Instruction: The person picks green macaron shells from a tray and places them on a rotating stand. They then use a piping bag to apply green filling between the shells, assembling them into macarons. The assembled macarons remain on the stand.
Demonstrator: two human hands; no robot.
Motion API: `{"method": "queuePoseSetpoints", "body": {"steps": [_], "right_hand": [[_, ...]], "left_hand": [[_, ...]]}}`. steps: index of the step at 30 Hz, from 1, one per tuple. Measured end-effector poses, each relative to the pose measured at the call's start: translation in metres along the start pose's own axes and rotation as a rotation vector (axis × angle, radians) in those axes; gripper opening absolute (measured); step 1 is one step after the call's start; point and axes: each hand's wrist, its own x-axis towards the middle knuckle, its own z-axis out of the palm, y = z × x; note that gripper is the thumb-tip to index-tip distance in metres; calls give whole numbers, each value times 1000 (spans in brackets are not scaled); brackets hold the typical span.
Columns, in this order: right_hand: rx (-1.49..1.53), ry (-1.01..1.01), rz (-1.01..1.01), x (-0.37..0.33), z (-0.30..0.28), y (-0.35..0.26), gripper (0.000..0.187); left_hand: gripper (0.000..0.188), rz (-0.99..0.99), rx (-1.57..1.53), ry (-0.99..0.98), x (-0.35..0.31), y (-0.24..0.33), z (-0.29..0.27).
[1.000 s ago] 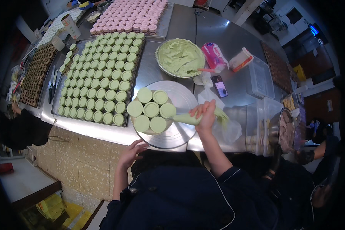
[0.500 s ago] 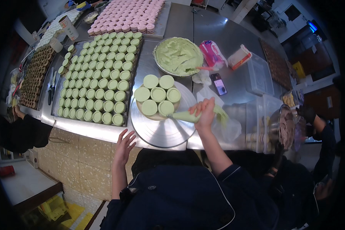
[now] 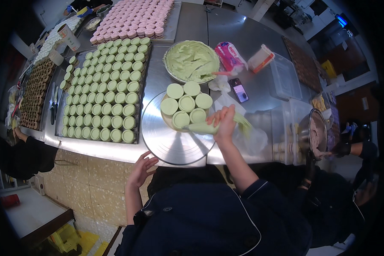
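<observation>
My right hand (image 3: 225,124) is wrapped round a piping bag (image 3: 204,128) filled with green cream. Its tip is at the near side of a small round green cake (image 3: 180,120), one of several clustered on a thin round board (image 3: 164,116). Some of these cakes have a raised ring round the top; others look flat. The board rests on a metal turntable (image 3: 164,147). My left hand (image 3: 140,171) holds nothing, its fingers apart, fingertips at the turntable's near left edge.
Left stands a tray (image 3: 136,123) of ringed green cakes, with pink ones (image 3: 134,19) behind. A bowl of green cream (image 3: 191,59), phone (image 3: 239,89), pink package (image 3: 230,56) and plastic tubs (image 3: 286,79) lie beyond. At right, a co-worker's gloved hands are at a bowl of brownish-pink cream (image 3: 315,134).
The turntable has turned, shifting the cluster of cakes round to the right. My left hand has come up to its edge. The bag's tip has moved slightly left.
</observation>
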Motion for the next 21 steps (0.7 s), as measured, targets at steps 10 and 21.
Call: {"method": "queuePoseSetpoints", "body": {"steps": [10,21], "right_hand": [[-24,41,-12,1,-1,-2,50],[-43,50,-39,-1,-5,-4,51]], "left_hand": [[51,239,-214,228,6,5,-1],[45,204,-206,240,8,-4,0]]}}
